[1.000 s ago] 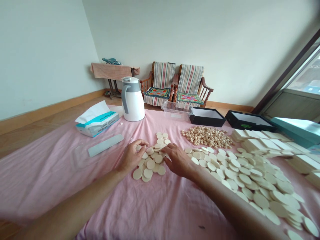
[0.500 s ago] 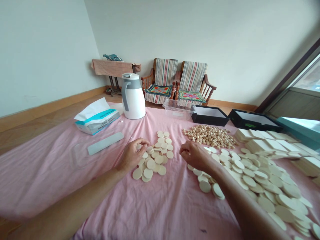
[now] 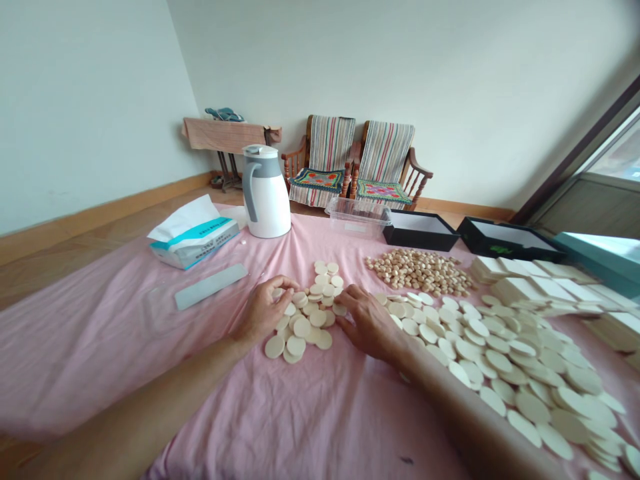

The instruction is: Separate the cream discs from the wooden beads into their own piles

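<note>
A small heap of pale round wooden discs (image 3: 303, 327) lies on the pink cloth between my hands. My left hand (image 3: 263, 303) rests at the heap's left edge, fingers curved and thumb apart, with a disc showing in the gap. At the right edge, my right hand (image 3: 367, 323) has its thumb and forefinger spread around one disc (image 3: 340, 309), which lies where it was. Part of that disc is hidden by the fingers. Right of this hand spreads a much larger pile of similar discs (image 3: 520, 367), partly covered by my forearm.
Small wooden beads (image 3: 420, 272) lie behind the large pile. Stacked pale square pieces (image 3: 545, 290), black boxes (image 3: 421, 239) and a clear tray (image 3: 357, 215) stand farther back. To the left are a white jug (image 3: 273, 200), a tissue pack (image 3: 197, 240) and a translucent strip (image 3: 211, 287).
My right hand has moved left from the large pile to the small heap, and its fingers have spread. The left hand has stayed in place.
</note>
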The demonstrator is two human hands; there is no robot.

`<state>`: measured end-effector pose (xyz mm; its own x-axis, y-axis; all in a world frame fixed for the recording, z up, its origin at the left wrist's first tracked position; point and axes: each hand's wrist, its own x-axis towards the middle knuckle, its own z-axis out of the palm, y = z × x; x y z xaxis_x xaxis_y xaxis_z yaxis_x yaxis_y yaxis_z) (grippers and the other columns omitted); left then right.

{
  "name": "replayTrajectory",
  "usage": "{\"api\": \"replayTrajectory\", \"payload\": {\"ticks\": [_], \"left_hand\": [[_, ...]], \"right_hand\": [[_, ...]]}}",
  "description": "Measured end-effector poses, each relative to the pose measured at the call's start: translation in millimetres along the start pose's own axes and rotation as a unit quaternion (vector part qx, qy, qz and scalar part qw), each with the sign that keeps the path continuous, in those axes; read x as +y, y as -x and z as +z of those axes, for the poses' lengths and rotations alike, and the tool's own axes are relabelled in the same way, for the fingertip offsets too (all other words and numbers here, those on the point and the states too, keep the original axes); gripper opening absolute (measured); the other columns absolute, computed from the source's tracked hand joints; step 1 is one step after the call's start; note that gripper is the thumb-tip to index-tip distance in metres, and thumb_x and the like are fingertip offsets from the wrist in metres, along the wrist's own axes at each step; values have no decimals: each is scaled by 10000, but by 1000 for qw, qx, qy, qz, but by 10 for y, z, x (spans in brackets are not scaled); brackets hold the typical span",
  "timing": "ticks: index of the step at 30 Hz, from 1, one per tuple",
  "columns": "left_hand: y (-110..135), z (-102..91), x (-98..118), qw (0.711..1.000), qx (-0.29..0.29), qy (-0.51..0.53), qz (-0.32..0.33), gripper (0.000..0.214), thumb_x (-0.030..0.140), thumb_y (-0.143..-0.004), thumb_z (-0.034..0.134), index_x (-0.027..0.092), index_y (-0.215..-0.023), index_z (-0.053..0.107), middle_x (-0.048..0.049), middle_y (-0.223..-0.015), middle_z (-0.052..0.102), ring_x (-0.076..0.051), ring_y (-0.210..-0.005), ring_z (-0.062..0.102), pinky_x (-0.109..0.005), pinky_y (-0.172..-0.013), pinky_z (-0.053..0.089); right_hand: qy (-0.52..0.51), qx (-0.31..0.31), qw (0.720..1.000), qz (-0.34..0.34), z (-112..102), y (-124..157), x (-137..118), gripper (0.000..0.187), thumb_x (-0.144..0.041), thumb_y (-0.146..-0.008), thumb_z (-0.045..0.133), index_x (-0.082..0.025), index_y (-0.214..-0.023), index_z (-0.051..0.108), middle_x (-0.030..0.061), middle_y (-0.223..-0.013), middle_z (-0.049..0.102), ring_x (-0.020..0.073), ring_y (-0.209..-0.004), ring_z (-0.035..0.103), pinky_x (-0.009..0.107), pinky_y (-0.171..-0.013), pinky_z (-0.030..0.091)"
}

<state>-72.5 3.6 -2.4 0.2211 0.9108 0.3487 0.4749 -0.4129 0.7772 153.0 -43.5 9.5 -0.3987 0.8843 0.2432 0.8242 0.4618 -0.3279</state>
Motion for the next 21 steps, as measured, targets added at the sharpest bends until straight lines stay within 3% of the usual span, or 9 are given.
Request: {"api": "replayTrajectory", "payload": {"ticks": [5, 11, 21], "left_hand": [[-3, -6, 6, 1000, 1, -4, -2, 194, 259, -828, 513, 155, -891, 665, -34, -879, 699, -172, -838, 635, -247, -752, 463], [4, -13, 25, 1000, 6, -8, 1, 196, 259, -823, 514, 155, -885, 668, -35, -873, 704, -173, -824, 637, -254, -751, 466], [1, -5, -2, 1000, 6, -11, -2, 197, 262, -819, 510, 160, -888, 665, -35, -890, 707, -173, -822, 645, -257, -749, 473]], "right_hand": [[4, -8, 1000, 27, -2, 2, 3, 126, -178, -831, 531, -162, -945, 584, 82, -949, 542, 181, -872, 533, 287, -793, 417], [24, -19, 999, 39, -27, -1, 10, 174, -168, -755, 546, -157, -929, 546, 76, -933, 552, 182, -855, 520, 281, -767, 403], [127, -77, 985, 91, -531, 91, 114, 180, -136, -713, 524, -162, -868, 609, 92, -878, 575, 235, -877, 525, 353, -764, 397]]}}
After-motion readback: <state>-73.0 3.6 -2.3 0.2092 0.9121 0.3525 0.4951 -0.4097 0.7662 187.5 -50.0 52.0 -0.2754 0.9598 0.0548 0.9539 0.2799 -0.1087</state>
